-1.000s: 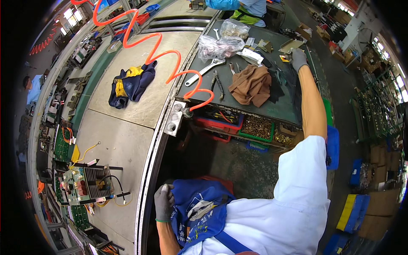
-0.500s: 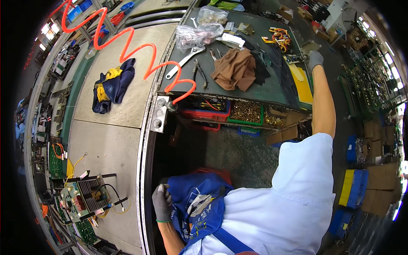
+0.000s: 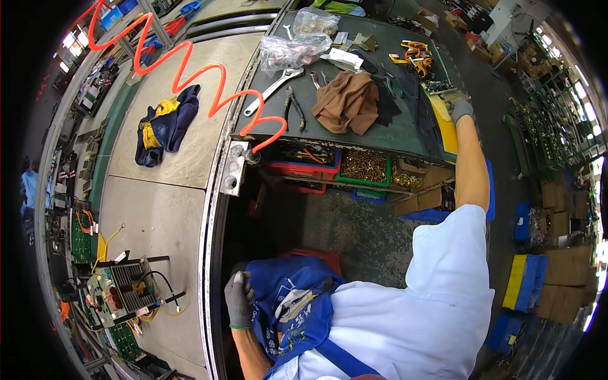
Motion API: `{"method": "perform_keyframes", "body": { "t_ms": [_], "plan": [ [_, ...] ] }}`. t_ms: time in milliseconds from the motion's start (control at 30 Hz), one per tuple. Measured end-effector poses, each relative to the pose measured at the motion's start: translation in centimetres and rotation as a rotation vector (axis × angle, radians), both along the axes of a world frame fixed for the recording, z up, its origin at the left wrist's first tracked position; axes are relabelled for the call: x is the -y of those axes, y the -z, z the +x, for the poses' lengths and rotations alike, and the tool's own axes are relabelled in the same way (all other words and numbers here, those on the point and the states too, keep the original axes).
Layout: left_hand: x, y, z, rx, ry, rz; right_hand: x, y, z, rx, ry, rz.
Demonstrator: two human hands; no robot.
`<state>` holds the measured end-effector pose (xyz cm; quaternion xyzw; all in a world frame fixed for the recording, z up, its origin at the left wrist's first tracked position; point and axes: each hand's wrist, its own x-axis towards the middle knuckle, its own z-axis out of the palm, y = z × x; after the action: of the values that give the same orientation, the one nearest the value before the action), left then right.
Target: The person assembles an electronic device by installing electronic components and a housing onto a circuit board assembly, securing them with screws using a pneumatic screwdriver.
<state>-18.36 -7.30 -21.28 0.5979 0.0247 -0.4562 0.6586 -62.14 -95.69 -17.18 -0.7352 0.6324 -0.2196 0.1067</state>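
My right hand (image 3: 462, 109), in a grey glove, is at the right edge of the dark green bench. Its fingers are closed on a flat greyish piece (image 3: 450, 97), partly hidden by the hand and too small to name. Under it lies a yellow sheet (image 3: 445, 126), and a small circuit board (image 3: 437, 86) is just beyond. My left hand (image 3: 240, 300), also gloved, hangs low beside my blue apron (image 3: 288, 285). Its fingers are curled in, and I see nothing in them.
Across the bench (image 3: 304, 88) lie a brown cloth (image 3: 347, 102), an adjustable wrench (image 3: 273, 92), pliers (image 3: 294, 109), plastic bags (image 3: 292, 52) and a cable bundle (image 3: 416, 58). Screw bins (image 3: 364, 167) sit underneath. A red coiled hose (image 3: 218, 95) hangs over the left metal table, near a heatsink assembly (image 3: 126, 288).
My right hand has come nearer, from beyond the bench's right edge to over the yellow sheet, bringing the flat greyish piece along. My left hand has barely moved.
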Motion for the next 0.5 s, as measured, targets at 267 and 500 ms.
{"method": "perform_keyframes", "body": {
  "t_ms": [267, 500],
  "plan": [
    [-0.1, -3.7, -2.9, 0.085, -0.139, 0.204, -4.8, 5.9, 18.4, 1.404, 0.093, 0.379],
    [-0.3, -2.6, -2.3, 0.068, -0.164, 0.142, -4.6, 7.2, 17.3, 1.008, 0.127, -0.037]
  ]
}}
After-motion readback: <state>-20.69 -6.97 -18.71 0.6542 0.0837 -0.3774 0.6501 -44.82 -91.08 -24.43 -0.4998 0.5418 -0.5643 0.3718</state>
